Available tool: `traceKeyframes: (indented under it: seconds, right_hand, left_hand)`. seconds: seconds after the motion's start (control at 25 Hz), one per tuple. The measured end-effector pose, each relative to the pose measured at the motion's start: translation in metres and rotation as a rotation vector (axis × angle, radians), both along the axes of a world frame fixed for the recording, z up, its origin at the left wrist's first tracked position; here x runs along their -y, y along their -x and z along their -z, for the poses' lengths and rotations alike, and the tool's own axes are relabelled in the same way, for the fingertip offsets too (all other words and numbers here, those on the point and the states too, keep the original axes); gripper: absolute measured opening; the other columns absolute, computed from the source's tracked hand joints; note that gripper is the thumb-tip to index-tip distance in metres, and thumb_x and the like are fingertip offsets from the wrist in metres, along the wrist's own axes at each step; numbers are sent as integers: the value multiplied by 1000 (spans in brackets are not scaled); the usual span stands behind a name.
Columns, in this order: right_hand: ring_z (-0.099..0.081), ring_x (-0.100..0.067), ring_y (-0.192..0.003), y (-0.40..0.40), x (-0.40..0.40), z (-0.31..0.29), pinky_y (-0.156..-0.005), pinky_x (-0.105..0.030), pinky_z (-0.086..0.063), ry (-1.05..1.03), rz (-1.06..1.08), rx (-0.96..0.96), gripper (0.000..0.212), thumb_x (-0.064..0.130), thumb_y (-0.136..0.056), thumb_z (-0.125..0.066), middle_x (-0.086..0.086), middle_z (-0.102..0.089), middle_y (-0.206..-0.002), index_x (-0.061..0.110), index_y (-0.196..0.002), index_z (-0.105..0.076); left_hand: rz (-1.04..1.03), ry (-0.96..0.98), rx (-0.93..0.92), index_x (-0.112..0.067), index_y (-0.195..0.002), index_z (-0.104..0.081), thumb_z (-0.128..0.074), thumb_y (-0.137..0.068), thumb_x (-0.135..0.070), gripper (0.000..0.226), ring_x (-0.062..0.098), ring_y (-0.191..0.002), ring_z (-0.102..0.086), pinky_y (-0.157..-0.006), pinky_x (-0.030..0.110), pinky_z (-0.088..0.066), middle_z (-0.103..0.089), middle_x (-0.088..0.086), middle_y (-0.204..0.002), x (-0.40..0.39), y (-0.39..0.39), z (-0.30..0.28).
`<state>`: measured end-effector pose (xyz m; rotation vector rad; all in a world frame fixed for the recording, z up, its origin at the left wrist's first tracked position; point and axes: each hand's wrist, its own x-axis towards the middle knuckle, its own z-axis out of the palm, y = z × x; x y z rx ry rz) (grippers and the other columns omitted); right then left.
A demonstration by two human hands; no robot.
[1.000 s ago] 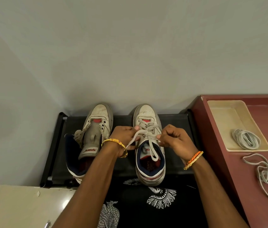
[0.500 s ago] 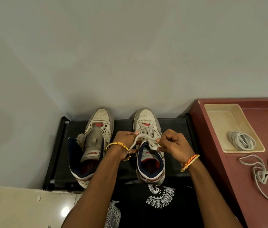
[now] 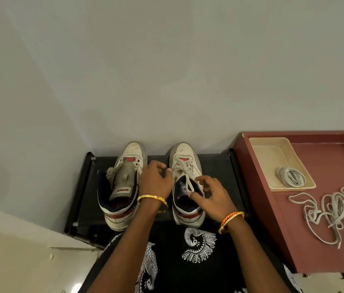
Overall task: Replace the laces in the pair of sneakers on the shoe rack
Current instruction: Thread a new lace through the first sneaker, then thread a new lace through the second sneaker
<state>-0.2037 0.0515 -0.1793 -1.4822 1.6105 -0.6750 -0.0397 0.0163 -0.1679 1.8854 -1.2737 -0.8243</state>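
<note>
I see the right sneaker [image 3: 186, 182] on the black shoe rack [image 3: 217, 166], laced, its bow [image 3: 185, 174] lying loose over the tongue. My right hand [image 3: 213, 194] hovers at the collar, fingers loosely curled, holding nothing I can make out. My left hand [image 3: 156, 178] hangs relaxed between the shoes (probably heading for the unlaced left sneaker [image 3: 122, 187]). A coiled lace [image 3: 291, 177] waits in the tray [image 3: 261, 149].

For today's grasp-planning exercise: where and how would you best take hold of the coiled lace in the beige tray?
Pinch the coiled lace across its bundled strands from above: it lies flat at the near end of the open-topped tray, whose low walls block a sideways approach.
</note>
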Motion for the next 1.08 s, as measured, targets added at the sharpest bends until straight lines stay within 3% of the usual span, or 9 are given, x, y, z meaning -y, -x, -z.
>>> traceKeyframes:
  seconds: [0.12,0.32,0.4,0.48,0.64,0.72,0.88,0.96,1.08]
  right_hand:
    - [-57,-23,-100,-6,-9,10,-81,-20,-41,56,38,-151,43,13,-81,-64,-7,-56,-106,22,-123,-59]
    - [-57,-29,-105,-19,-14,13,-89,-25,-43,94,203,-106,41,6,-86,-55,-17,-58,-111,15,-125,-61]
    - [-59,-29,-103,-21,-17,15,-90,-25,-45,73,226,-61,39,8,-88,-54,-16,-59,-112,17,-125,-61]
    - [-64,-32,-95,-21,-19,15,-89,-36,-53,22,269,12,35,11,-89,-55,-16,-62,-112,19,-122,-63]
    - [-69,-29,-80,-14,-26,7,-73,-42,-59,-112,367,142,18,19,-88,-62,-13,-67,-95,12,-105,-66]
    - [-68,-28,-78,-6,-29,1,-72,-42,-59,-92,465,185,7,13,-88,-59,-12,-67,-89,13,-91,-66]
    - [-64,-25,-76,47,-12,-29,-66,-37,-58,42,776,313,13,3,-84,-56,-9,-65,-87,14,-85,-64]
    - [-64,-31,-87,93,6,-40,-81,-38,-54,109,887,185,14,2,-81,-56,-11,-67,-88,11,-86,-66]
    - [-59,-34,-102,159,32,-43,-88,-34,-45,27,860,-149,20,5,-84,-58,-19,-65,-106,0,-103,-64]
  left_hand:
    - [166,-168,-133,-16,-98,-55,-63,-83,-10,18,15,-83,-57,-66,19,-42,-58,1,-89,-26,12,-1]
    - [113,-76,-124,-9,-106,-60,-63,-81,5,29,14,-81,-59,-66,15,-44,-62,2,-88,-41,16,5]
    - [99,-42,-85,-5,-105,-61,-65,-81,3,25,19,-85,-62,-73,22,-46,-65,9,-92,-46,15,8]
    - [68,-32,-11,-3,-98,-60,-67,-83,-6,17,24,-88,-62,-75,26,-47,-65,11,-93,-55,19,6]
    - [204,-12,413,-10,-95,-57,-57,-91,-28,19,25,-94,-57,-73,35,-46,-60,7,-98,-75,15,-3]
    - [238,36,396,-10,-95,-58,-58,-91,-29,19,24,-93,-57,-75,36,-47,-61,7,-97,-81,8,-3]
    - [334,144,332,-12,-94,-62,-64,-86,-26,16,21,-91,-56,-74,32,-48,-60,5,-95,-76,8,-4]
    - [392,209,372,-12,-88,-64,-64,-86,-27,15,19,-91,-52,-71,28,-44,-59,2,-94,-69,21,-7]
    - [433,197,411,-11,-79,-64,-62,-86,-27,18,20,-82,-55,-63,27,-41,-59,2,-87,-58,37,-1]
